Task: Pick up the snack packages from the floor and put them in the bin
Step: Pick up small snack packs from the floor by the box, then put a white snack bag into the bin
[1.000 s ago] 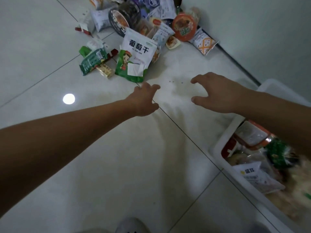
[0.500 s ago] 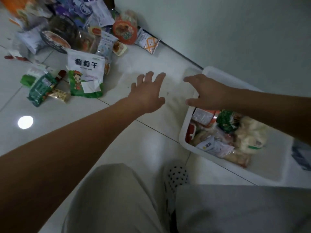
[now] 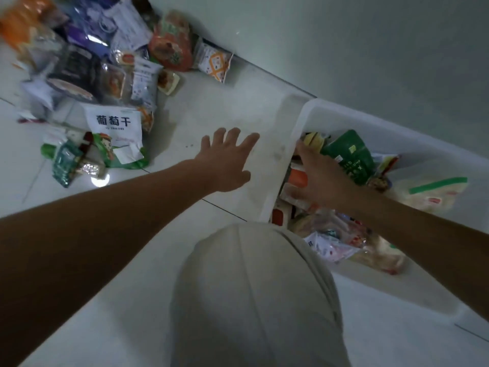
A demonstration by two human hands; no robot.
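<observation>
A heap of snack packages (image 3: pixel 111 64) lies on the white tiled floor at the upper left, with a white-and-green raisin bag (image 3: pixel 116 136) at its near edge. A white plastic bin (image 3: pixel 293 144) stands at the right against the wall, holding several packages, among them a green pouch (image 3: pixel 349 154). My left hand (image 3: pixel 227 160) hovers over bare floor between heap and bin, fingers spread, holding nothing. My right hand (image 3: pixel 322 178) reaches over the bin's left rim above the packages inside, fingers extended, nothing visibly in it.
A grey-white wall (image 3: pixel 370 49) runs diagonally behind the heap and the bin. My knee in light trousers (image 3: pixel 254 292) fills the lower middle. A bright light reflection (image 3: pixel 100 178) shows on the tiles near the raisin bag.
The view has swung right and down, bringing the bin and my knee nearer. My right hand moved from the bin's rim to over its contents. My left hand stays spread above the floor.
</observation>
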